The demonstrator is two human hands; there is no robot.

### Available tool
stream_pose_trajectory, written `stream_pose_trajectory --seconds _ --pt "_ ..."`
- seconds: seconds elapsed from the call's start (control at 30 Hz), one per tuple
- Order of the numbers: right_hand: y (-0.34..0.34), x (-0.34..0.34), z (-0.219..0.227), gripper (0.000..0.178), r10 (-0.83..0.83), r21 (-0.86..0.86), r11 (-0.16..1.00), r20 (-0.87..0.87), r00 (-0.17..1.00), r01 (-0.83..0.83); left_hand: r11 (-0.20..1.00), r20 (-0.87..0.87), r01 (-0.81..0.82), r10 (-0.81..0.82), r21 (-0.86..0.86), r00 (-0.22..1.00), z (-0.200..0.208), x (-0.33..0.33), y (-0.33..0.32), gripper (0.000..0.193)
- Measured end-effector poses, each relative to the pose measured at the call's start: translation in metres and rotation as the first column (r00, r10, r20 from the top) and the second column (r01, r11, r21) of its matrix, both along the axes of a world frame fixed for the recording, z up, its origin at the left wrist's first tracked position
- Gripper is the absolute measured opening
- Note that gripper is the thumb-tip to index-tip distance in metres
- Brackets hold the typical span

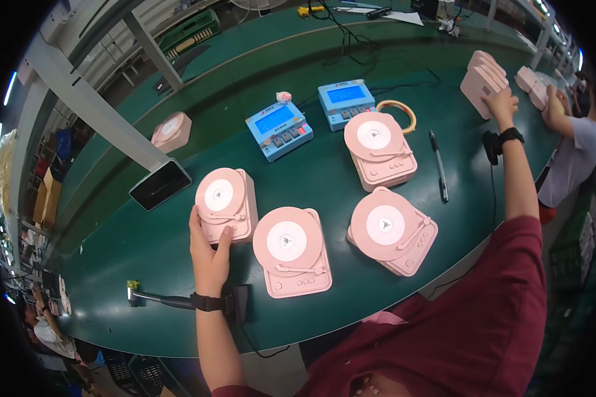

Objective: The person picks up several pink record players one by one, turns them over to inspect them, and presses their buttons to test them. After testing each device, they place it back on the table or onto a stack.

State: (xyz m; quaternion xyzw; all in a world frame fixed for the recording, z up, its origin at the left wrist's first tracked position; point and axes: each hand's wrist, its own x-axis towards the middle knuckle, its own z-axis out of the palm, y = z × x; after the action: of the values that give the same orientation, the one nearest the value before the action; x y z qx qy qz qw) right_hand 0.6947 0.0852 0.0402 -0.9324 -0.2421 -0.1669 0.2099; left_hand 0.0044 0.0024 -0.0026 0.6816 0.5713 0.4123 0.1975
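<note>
Four miniature record players [303, 279] rest on the workbench [122, 245]: two left, two right, the right pair one behind the other. Two push-button instruments [279, 137] stand side by side behind them. A hammer [160, 300] lies front left. A pen [438, 165] lies right of the right pair; casings [478, 91] stand farther right.

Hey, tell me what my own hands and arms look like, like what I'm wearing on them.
Your left hand and right hand are ungloved. Each wrist wears a black strap with a bulky black device and a thin dark cable. Your sleeves are short and maroon, leaving the forearms bare.
</note>
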Motion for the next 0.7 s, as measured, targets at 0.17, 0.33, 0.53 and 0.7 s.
stream_pose_trajectory --seconds 0.17,0.33,0.53,0.7 --pt "-0.080 -0.127 0.032 0.095 0.868 0.164 0.484 0.036 0.495 -0.860 0.999 -0.002 -0.015 0.015 -0.029 1.000 0.002 0.001 0.001 0.068" --pt "-0.171 -0.266 0.027 0.109 0.953 0.104 0.103 -0.296 0.068 -0.989 0.999 0.006 -0.045 0.045 -0.028 0.999 0.004 -0.005 -0.008 0.068" --pt "-0.197 -0.304 0.002 0.112 0.881 0.224 0.124 -0.473 0.003 -0.967 1.000 -0.001 -0.003 0.002 -0.031 1.000 0.003 0.002 -0.002 0.064" --pt "-0.209 -0.324 -0.011 0.110 0.884 0.254 0.088 -0.465 -0.042 -0.963 1.000 -0.003 -0.007 0.007 -0.023 1.000 0.004 0.004 -0.002 0.065"
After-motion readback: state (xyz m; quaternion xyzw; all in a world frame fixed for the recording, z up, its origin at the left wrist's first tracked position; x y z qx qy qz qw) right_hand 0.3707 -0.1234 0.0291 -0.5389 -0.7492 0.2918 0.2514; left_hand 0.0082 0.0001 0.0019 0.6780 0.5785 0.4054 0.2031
